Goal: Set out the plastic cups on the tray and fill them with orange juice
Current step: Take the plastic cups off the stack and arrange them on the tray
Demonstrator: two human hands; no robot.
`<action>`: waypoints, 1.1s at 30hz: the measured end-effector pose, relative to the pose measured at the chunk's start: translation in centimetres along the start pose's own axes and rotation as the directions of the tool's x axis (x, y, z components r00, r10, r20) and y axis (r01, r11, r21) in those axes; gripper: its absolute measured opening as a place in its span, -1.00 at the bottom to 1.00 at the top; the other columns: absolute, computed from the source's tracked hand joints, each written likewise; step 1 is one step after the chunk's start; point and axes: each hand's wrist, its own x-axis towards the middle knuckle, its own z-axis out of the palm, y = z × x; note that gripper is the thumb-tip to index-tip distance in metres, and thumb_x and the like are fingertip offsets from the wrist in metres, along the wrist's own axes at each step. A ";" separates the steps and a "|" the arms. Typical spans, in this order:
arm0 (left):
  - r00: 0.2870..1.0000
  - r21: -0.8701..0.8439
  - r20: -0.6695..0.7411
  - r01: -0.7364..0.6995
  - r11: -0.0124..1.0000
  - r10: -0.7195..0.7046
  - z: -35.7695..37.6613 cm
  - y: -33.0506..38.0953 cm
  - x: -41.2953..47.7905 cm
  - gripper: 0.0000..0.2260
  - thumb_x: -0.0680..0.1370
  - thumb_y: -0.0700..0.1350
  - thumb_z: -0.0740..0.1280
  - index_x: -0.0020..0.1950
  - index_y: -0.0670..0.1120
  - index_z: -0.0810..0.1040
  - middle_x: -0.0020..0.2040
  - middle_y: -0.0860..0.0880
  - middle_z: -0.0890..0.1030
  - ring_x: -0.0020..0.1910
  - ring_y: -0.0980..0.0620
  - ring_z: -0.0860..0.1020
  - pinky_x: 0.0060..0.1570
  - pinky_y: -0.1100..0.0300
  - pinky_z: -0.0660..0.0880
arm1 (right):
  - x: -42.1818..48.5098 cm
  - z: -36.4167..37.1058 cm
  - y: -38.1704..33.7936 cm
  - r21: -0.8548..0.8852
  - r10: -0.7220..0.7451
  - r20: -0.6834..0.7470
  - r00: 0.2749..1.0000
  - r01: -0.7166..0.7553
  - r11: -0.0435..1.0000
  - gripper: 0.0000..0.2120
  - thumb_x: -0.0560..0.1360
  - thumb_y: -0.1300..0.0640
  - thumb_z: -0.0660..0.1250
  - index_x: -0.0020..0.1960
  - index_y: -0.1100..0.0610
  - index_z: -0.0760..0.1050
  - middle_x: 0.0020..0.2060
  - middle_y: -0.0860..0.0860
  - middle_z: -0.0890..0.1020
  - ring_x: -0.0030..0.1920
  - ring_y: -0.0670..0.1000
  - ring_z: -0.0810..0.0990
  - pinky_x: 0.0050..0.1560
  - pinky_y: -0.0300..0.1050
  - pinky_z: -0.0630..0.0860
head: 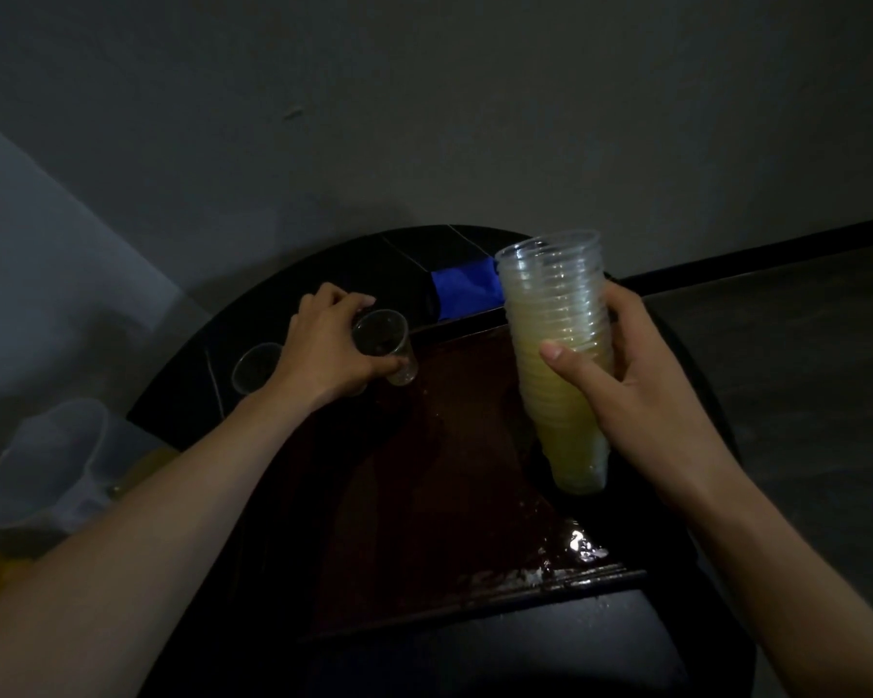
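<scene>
Plastic cups are seen from the head camera in three places. A nested stack of cups (555, 314), yellow-tinted toward its base, is held in the air over the right side of the tray (449, 471) by the right hand (641, 375), whose thumb is pressed across the front while the fingers (615, 314) are curled round the back. A single clear cup (389, 345) is gripped by the left hand (323, 350) at the tray's far left corner, thumb low on its wall and fingers over its rim; whether its base touches the tray cannot be told. A second clear cup (255, 367) stands upright on the table (182, 390), just left of that hand and outside the tray. Any print on the cups cannot be made out in the dim light. The dark reddish tray lies across the round black table, its middle bare between the two forearms, and a wet, shining patch (583, 544) is seen at its near right corner. A blue patch (467, 287) lies beyond the tray's far edge, behind the stack. A translucent pitcher (46, 455) stands off the table's left edge.
</scene>
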 end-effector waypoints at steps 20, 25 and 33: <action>0.862 -0.319 0.380 -0.219 0.922 0.336 -9.2 10.7 -1.0 -0.40 0.32 0.39 0.44 0.24 0.08 0.63 0.09 0.09 0.67 0.03 0.12 0.65 0.14 0.02 0.61 | -0.5 1.2 -0.3 -0.140 0.011 0.227 0.974 0.022 0.990 -0.35 0.44 -0.17 0.38 0.46 -0.30 0.20 0.20 -0.25 0.51 0.13 -0.24 0.56 0.05 -0.19 0.55; 0.866 -0.334 0.379 -0.202 0.921 0.327 -9.7 10.9 -1.5 -0.44 0.33 0.31 0.49 0.22 0.05 0.61 0.12 0.07 0.64 0.04 0.12 0.64 0.12 0.05 0.62 | -0.6 0.8 -0.6 -0.143 -0.012 0.267 0.964 0.053 0.988 -0.30 0.34 -0.28 0.33 0.43 -0.35 0.18 0.17 -0.31 0.48 0.11 -0.33 0.53 -0.05 -0.31 0.52; 0.876 -0.409 0.367 -0.151 0.900 0.313 -9.4 11.3 -0.9 -0.46 0.25 0.24 0.55 0.14 0.01 0.64 0.06 0.00 0.67 -0.02 0.13 0.66 -0.02 0.22 0.59 | -0.4 0.3 -0.2 -0.156 -0.038 0.261 0.964 0.081 0.984 -0.36 0.44 -0.15 0.39 0.44 -0.32 0.20 0.17 -0.30 0.49 0.11 -0.31 0.54 -0.05 -0.35 0.53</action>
